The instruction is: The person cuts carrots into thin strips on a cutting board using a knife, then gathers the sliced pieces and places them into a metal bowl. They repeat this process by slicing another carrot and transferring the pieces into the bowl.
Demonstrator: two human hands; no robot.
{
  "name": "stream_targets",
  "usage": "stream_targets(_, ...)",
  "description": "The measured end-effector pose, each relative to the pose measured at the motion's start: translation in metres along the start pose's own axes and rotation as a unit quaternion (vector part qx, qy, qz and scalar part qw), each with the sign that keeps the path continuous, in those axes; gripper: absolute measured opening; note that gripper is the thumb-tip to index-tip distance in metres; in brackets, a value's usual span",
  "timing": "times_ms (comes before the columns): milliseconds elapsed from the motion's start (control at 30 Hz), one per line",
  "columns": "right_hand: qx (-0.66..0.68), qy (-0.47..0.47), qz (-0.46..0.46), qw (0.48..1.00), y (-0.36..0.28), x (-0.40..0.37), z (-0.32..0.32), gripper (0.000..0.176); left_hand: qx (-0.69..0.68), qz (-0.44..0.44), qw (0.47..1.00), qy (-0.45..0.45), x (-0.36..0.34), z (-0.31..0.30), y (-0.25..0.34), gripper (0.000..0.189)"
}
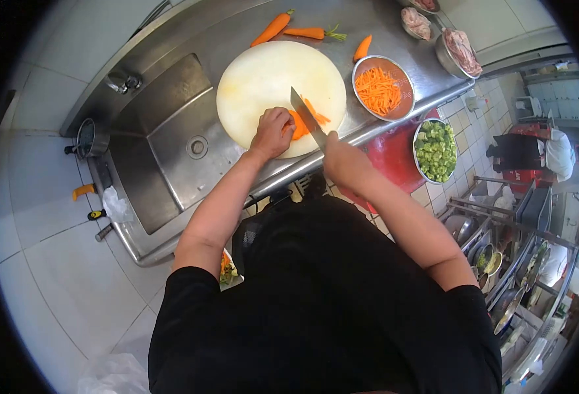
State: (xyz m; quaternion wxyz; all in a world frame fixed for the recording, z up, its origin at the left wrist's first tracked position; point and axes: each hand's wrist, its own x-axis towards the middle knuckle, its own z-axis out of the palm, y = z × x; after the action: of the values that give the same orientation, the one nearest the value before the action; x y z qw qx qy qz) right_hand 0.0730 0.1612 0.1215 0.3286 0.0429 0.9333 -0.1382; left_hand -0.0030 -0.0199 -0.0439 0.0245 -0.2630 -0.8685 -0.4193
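The left hand (273,131) is resting curled with the knuckles up. Its fingers are pressing down on the carrot (296,126), which is lying partly sliced on the near part of the round white cutting board (257,79).

The right hand (342,157) is closing in a full fist around the handle of the knife (308,118). The blade is pointing away from the body and standing just beside the left fingertips, with its edge meeting the carrot. Thin orange strips (320,119) are lying on the right-hand side of the blade.

Beyond the right hand, a metal bowl of shredded carrot (381,88) is sitting just beside the board. To the right of the right hand, a bowl of chopped green vegetable (436,150) is sitting lower, off the counter edge. Three whole carrots (273,27) are lying on the steel counter past the board, well apart from both hands. Farther out beyond the right hand, bowls of raw meat (463,52) are standing. To the left of the left hand, the steel sink (171,144) is adjoining the board.
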Motion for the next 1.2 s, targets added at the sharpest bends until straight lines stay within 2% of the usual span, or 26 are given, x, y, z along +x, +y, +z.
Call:
stream_targets(100,0.010,0.025,0.011,1.000,0.011,0.016,0.028,0.023,-0.015,-0.003,1.000,0.000,0.000,0.003,-0.001,0.016)
stream_targets(267,0.017,0.043,-0.033,0.998,-0.002,0.026,-0.012,0.028,-0.018,0.017,1.000,-0.009,-0.001,0.004,-0.005,0.017)
stream_targets(333,-0.004,-0.067,0.005,0.998,-0.021,0.007,-0.044,0.032,-0.022,0.025,0.999,-0.002,0.002,0.000,-0.004,0.018)
stream_targets(467,0.021,0.031,0.010,0.999,0.018,0.008,0.033,0.031,-0.011,0.004,1.000,-0.010,0.000,0.002,-0.001,0.019)
stream_targets(567,0.028,0.054,-0.005,0.998,0.021,0.022,0.034,0.031,-0.007,0.030,0.999,0.016,0.004,0.002,-0.004,0.019)
stream_targets(600,0.035,0.055,0.001,0.998,0.019,0.024,0.030,0.031,-0.013,0.023,1.000,0.005,-0.001,0.003,-0.004,0.019)
stream_targets(667,-0.001,0.052,-0.048,0.997,0.002,0.040,-0.008,0.030,-0.014,0.026,1.000,0.004,0.008,0.001,-0.005,0.019)
stream_targets(700,0.038,-0.045,0.011,0.998,-0.024,0.017,-0.044,0.029,-0.018,0.028,0.999,0.001,0.005,0.001,-0.004,0.018)
stream_targets(733,0.039,-0.045,0.011,0.998,-0.024,0.014,-0.041,0.029,-0.022,0.031,0.999,0.000,0.004,0.000,-0.004,0.018)
stream_targets(800,0.005,-0.031,0.008,0.999,-0.018,0.006,-0.027,0.027,-0.018,0.027,0.999,-0.001,0.004,0.001,-0.004,0.018)
stream_targets(833,0.022,0.013,0.009,1.000,-0.005,0.008,-0.001,0.027,-0.013,0.021,1.000,-0.001,0.004,0.003,-0.004,0.019)
stream_targets(933,0.029,0.046,0.034,0.998,0.014,0.016,0.039,0.026,-0.017,0.023,0.999,0.014,0.002,0.004,-0.003,0.019)
stream_targets(967,0.027,0.048,0.030,0.998,0.016,0.026,0.035,0.026,-0.015,0.023,0.999,0.018,0.006,0.003,-0.004,0.019)
stream_targets(1033,0.028,0.061,-0.048,0.997,0.008,0.036,0.014,0.027,-0.013,0.028,1.000,0.005,0.004,0.004,-0.004,0.019)
stream_targets(1067,0.029,0.066,-0.049,0.996,0.002,0.039,-0.002,0.027,-0.011,0.033,0.999,0.007,0.008,0.003,-0.004,0.019)
stream_targets(1133,0.012,-0.037,-0.007,0.999,-0.021,0.029,-0.034,0.028,-0.013,0.043,0.999,0.028,0.003,0.003,-0.002,0.018)
stream_targets(1200,0.018,-0.054,0.000,0.998,-0.016,0.008,-0.024,0.028,-0.013,0.034,0.999,0.019,0.004,0.002,-0.001,0.018)
